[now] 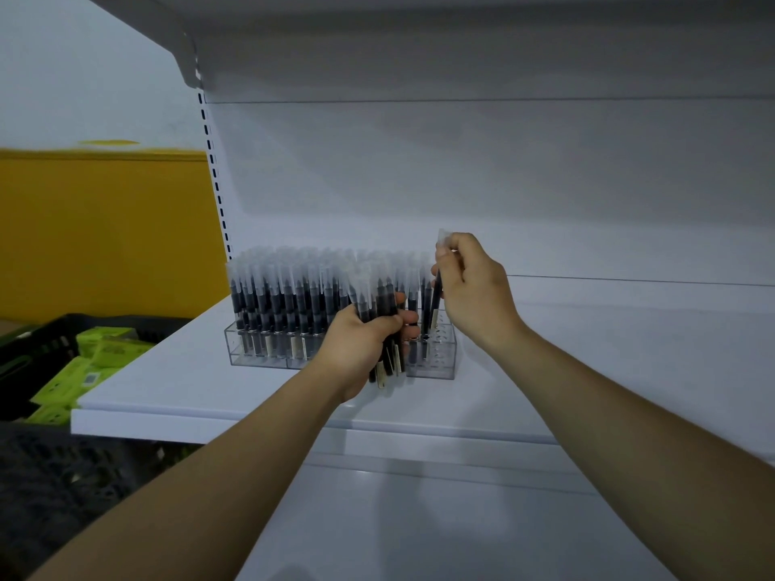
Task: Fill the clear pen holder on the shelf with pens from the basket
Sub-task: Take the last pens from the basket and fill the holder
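A dark basket [46, 343] sits at the far left, cut off by the frame edge and partly hidden behind the shelf [176, 383]. The green boxes [98, 360] in it have blurred print. On the shelf stands the clear pen holder [260, 355], its left and middle packed with upright capped pens [289, 291]. The left hand [362, 348] hides part of its front and is curled tight round a bundle of pens [383, 314], held upright. The right hand [476, 287], wrist bent down, pinches a single pen [437, 295] near its cap over the holder's sparse right end. Whether its tip sits in a hole cannot be told.
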Available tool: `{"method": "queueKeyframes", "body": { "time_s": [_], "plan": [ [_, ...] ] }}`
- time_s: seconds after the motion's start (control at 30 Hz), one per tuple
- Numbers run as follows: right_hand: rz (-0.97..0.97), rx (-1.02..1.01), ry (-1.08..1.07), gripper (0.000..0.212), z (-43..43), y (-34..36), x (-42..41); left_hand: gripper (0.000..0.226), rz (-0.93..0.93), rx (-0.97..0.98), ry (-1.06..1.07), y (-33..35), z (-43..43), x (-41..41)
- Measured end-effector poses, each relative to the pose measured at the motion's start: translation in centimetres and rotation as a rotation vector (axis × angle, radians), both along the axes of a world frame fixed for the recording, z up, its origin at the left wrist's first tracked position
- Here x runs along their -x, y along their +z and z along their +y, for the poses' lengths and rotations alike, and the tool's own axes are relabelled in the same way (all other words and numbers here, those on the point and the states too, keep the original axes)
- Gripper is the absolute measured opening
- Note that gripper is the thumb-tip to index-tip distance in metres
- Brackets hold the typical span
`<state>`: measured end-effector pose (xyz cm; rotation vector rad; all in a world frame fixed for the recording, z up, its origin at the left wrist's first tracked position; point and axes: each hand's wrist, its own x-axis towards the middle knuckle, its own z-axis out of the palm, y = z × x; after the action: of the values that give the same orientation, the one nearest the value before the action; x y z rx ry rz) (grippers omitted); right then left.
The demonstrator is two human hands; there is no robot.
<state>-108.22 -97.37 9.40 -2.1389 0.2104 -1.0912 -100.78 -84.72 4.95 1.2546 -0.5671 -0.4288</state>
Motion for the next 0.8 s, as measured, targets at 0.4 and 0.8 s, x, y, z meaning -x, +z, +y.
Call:
{"method": "queueKeyframes", "body": {
  "time_s": [0.4,0.8],
  "plan": [
    [0.079,0.022,0.001,0.017,-0.7,-2.2,-0.9,0.014,-0.066,-0.029,0.05,0.0,0.1,-0.3],
    [0.22,0.039,-0.051,0.02,-0.9,-1.9,-1.0,0.017,-0.023,0.014,0.032,0.0,0.0,0.1]
  ]
}}
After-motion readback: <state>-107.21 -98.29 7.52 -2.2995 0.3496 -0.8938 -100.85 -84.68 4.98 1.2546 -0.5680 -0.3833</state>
